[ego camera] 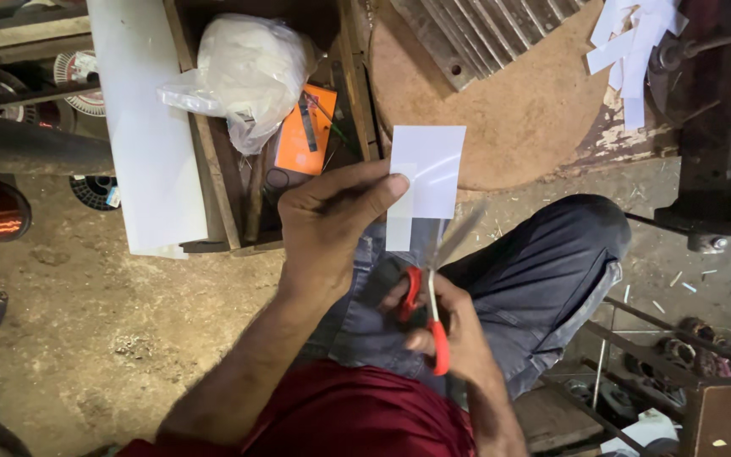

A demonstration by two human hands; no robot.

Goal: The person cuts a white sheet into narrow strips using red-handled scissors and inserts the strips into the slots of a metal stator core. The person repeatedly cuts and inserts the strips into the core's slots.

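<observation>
The left hand (332,222) pinches a white paper piece (426,173) above the knee, the right hand (446,334) grips red-handled scissors (430,292) at its lower edge, near a wooden box (213,169) with a plastic bag (243,72).

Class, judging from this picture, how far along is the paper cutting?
Done: white cut paper strips lie piled top right. In hand: the left hand holds a white paper rectangle; the right hand works red-handled scissors at its lower edge. Left: most of that rectangle is uncut.
</observation>
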